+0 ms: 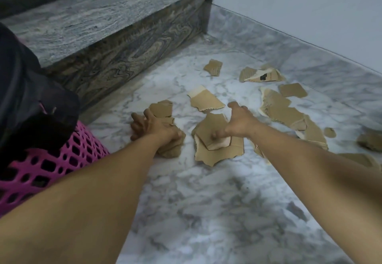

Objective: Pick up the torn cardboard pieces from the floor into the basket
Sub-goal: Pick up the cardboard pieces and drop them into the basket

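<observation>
So the whole thing here comes down to where the basket (51, 166) sits: it's the pink one with holes at the person's left, right up against the left forearm, partly covered by some dark cloth (31, 98). All the cardboard is out front and off to the right on the marble floor (206, 212), so anything picked up has to travel back and left to get dropped in.

The left hand (153, 127) is by far the closer one to the basket. It's down on a clump of cardboard pieces (171, 139) just ahead of the basket, fingers spread over them, looks like it's pressing or gathering them, but I honestly can't tell if it's got a real grip yet.

The right hand (235, 123) is over the stacked pair of pieces (217, 146) in the middle, thumb down on the pale torn patch, fingers reaching past the far edge. Looks like it's about to pinch, not closed on it yet.

The rest, like the long strip (285, 113) and the printed scrap (262, 75), lies farther right toward the wall (310, 5), well away from the basket. That's right-hand territory, I'd guess, with a long reach across.
</observation>
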A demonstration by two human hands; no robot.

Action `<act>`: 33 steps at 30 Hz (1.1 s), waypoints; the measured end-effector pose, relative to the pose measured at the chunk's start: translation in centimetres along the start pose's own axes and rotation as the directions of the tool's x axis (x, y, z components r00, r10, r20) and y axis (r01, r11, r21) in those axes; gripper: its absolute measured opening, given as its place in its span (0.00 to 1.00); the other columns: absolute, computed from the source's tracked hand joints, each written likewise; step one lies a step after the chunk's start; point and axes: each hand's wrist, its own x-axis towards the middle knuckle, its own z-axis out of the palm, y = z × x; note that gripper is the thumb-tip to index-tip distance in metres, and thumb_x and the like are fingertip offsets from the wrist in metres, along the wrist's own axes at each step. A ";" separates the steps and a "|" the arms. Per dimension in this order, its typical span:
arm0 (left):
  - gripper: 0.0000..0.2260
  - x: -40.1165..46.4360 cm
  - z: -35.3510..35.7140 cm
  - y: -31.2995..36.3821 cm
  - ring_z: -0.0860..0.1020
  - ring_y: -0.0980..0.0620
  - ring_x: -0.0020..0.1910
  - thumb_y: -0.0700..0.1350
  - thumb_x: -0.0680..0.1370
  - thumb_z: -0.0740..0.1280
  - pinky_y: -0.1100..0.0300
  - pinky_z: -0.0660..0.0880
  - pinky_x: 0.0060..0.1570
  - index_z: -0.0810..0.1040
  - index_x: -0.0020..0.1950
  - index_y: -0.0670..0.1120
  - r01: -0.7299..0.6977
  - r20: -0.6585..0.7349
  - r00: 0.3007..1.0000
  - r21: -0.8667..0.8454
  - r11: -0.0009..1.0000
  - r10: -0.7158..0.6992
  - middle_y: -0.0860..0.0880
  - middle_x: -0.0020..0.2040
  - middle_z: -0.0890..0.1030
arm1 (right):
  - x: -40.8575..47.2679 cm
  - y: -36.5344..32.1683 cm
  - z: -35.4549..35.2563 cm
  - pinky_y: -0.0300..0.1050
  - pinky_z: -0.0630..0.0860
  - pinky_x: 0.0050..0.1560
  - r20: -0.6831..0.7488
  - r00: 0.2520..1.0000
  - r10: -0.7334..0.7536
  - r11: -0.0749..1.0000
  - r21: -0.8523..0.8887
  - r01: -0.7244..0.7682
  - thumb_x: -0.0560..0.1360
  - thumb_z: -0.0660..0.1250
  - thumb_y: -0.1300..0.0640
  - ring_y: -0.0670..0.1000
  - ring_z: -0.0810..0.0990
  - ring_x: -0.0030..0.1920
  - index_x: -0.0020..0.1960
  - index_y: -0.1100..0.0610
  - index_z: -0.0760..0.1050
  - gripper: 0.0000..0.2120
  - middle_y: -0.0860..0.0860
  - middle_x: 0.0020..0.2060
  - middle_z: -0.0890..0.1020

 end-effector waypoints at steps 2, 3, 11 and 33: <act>0.54 -0.2 0.2 -0.2 0.53 0.39 0.72 0.58 0.59 0.80 0.43 0.59 0.68 0.49 0.75 0.50 0.009 0.016 1.000 0.066 0.998 -0.010 0.41 0.75 0.47 | -0.2 -0.6 0.3 0.53 0.70 0.68 0.059 0.998 -0.017 0.993 -0.116 0.024 0.55 0.83 0.41 0.59 0.66 0.71 0.78 0.53 0.51 0.62 0.56 0.71 0.62; 0.55 -0.2 0.1 -0.2 0.56 0.40 0.71 0.58 0.58 0.81 0.44 0.62 0.66 0.51 0.74 0.49 0.010 -0.002 1.000 0.095 0.995 -0.010 0.41 0.73 0.51 | -0.4 -0.9 0.6 0.53 0.70 0.68 0.088 0.996 -0.012 0.984 -0.179 0.028 0.54 0.83 0.41 0.59 0.65 0.71 0.78 0.52 0.52 0.62 0.56 0.70 0.63; 0.54 0.1 -0.3 -0.5 0.62 0.38 0.70 0.52 0.58 0.83 0.49 0.66 0.67 0.53 0.74 0.45 0.059 0.041 0.998 -0.095 0.994 -0.055 0.42 0.70 0.56 | -0.9 -2.3 1.0 0.51 0.77 0.54 0.179 0.983 -0.046 0.941 -0.323 0.103 0.54 0.85 0.48 0.58 0.74 0.61 0.73 0.54 0.56 0.57 0.55 0.63 0.69; 0.26 4.4 0.0 3.7 0.64 0.42 0.66 0.46 0.69 0.76 0.48 0.69 0.57 0.70 0.64 0.47 -0.237 -0.183 0.940 0.261 0.936 0.289 0.45 0.65 0.69 | 5.0 -5.9 -2.2 0.46 0.79 0.46 -0.066 0.998 -0.020 0.998 -0.057 0.016 0.58 0.81 0.55 0.54 0.80 0.46 0.50 0.57 0.75 0.25 0.51 0.46 0.80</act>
